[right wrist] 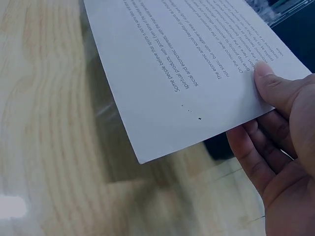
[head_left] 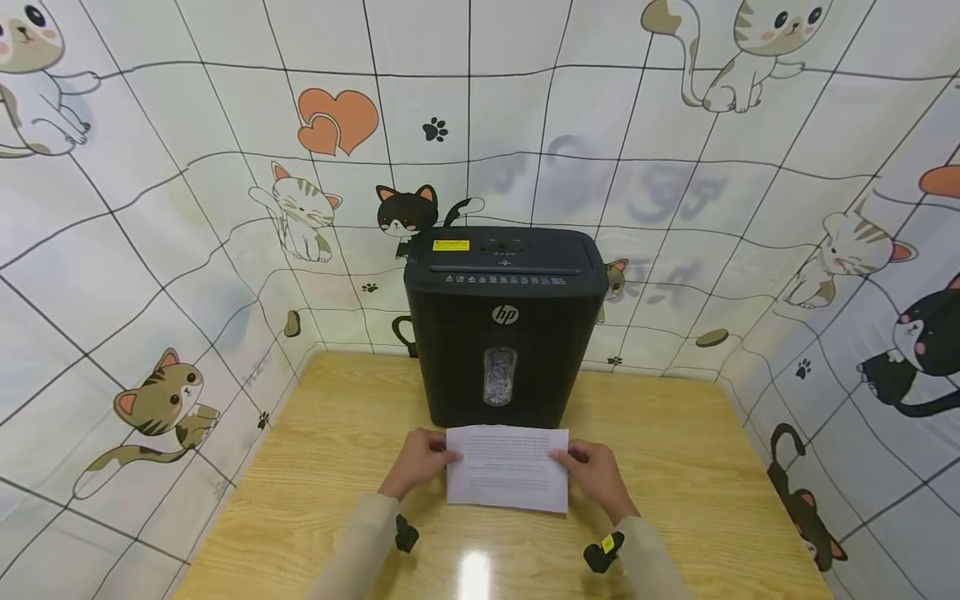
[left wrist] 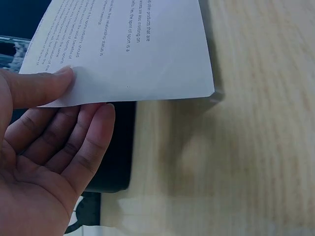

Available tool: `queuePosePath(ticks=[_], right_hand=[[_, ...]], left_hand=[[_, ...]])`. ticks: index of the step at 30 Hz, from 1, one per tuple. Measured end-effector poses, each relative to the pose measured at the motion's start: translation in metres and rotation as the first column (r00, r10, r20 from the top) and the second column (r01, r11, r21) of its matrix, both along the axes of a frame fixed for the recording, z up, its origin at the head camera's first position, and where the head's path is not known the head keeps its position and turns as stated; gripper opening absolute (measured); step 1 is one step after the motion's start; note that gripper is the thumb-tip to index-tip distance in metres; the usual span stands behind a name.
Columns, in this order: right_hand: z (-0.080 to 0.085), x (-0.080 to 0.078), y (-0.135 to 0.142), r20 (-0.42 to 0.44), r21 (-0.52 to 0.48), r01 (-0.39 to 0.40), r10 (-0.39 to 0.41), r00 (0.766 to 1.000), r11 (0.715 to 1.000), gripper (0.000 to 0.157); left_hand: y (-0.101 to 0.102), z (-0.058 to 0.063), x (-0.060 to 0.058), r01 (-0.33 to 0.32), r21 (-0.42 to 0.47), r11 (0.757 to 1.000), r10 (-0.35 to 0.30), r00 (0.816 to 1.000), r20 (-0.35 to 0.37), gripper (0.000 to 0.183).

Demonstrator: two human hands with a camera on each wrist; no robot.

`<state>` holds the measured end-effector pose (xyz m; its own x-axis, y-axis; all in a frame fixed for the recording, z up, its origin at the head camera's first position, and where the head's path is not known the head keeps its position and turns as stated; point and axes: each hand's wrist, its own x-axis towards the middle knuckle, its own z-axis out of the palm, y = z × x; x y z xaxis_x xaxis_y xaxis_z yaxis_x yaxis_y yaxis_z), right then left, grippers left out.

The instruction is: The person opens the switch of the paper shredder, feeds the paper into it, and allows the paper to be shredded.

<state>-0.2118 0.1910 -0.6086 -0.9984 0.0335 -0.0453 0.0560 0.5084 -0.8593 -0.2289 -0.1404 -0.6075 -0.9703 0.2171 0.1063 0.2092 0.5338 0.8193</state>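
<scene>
A printed sheet of paper (head_left: 507,469) is held between both hands in front of a black HP paper shredder (head_left: 457,358). On its left edge, my left hand (head_left: 422,461) pinches the sheet, thumb on top and fingers beneath. My right hand (head_left: 596,475) grips the opposite edge the same way. Both wrist views show the thumbs pressing on the paper (left wrist: 162,64) and its near edge raised above the table, casting a shadow. The shredder's feed slot (head_left: 504,271) runs across its top, and shreds show through the small front window (head_left: 498,377).
The shredder stands at the back of a light wooden table (head_left: 315,508). Behind it and on both sides hangs a white cat-print sheet (head_left: 487,108) with a grid pattern. A black wrist camera (head_left: 406,533) sits at the left wrist, another wrist camera (head_left: 602,552) at the right.
</scene>
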Motion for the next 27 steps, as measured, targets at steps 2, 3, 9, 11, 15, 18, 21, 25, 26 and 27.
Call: queuePosePath(ticks=[2, 3, 9, 11, 15, 18, 21, 25, 26, 27], right_hand=[[0.006, -0.001, -0.001, 0.002, 0.006, 0.001, -0.001, 1.000, 1.000, 0.014], [0.008, -0.002, -0.002, 0.005, 0.008, 0.002, -0.002, 1.000, 1.000, 0.014], [0.026, -0.007, -0.002, -0.013, 0.019, -0.004, 0.004, 1.000, 1.000, 0.016], [0.033, -0.009, -0.001, -0.031, 0.015, -0.008, 0.009, 0.999, 1.000, 0.015], [0.046, -0.013, 0.001, -0.082, 0.014, -0.022, 0.023, 0.996, 1.000, 0.015], [0.056, -0.015, 0.002, -0.140, 0.027, -0.029, 0.033, 0.990, 0.999, 0.015], [0.066, -0.018, 0.002, -0.191, 0.029, -0.035, 0.040, 0.981, 0.999, 0.016], [0.081, -0.020, 0.001, -0.222, 0.020, -0.047, 0.051, 0.974, 0.999, 0.016], [0.085, -0.021, 0.001, -0.226, 0.021, -0.051, 0.054, 0.973, 0.998, 0.016], [0.089, -0.022, 0.001, -0.228, 0.021, -0.051, 0.055, 0.972, 0.998, 0.016]], left_hand=[[-0.001, 0.006, -0.001, -0.001, -0.005, 1.000, 0.001, 1.000, -0.013, 0.004], [-0.001, 0.009, -0.001, -0.005, -0.005, 1.000, 0.005, 1.000, -0.014, 0.004], [-0.002, 0.030, -0.006, -0.009, 0.033, 0.999, 0.009, 1.000, 0.003, 0.003], [-0.002, 0.037, -0.007, -0.002, 0.045, 0.999, 0.002, 1.000, -0.005, 0.003], [-0.002, 0.050, -0.011, 0.002, 0.061, 0.998, -0.001, 1.000, -0.028, 0.004], [-0.002, 0.059, -0.012, -0.004, 0.071, 0.997, 0.007, 0.999, -0.035, 0.004], [-0.002, 0.069, -0.013, -0.012, 0.075, 0.997, 0.015, 0.999, -0.046, 0.004], [-0.003, 0.080, -0.015, -0.020, 0.096, 0.995, 0.026, 0.998, -0.065, 0.004], [-0.003, 0.083, -0.016, -0.021, 0.105, 0.994, 0.027, 0.998, -0.063, 0.005], [-0.004, 0.086, -0.016, -0.023, 0.111, 0.994, 0.030, 0.998, -0.060, 0.004]])
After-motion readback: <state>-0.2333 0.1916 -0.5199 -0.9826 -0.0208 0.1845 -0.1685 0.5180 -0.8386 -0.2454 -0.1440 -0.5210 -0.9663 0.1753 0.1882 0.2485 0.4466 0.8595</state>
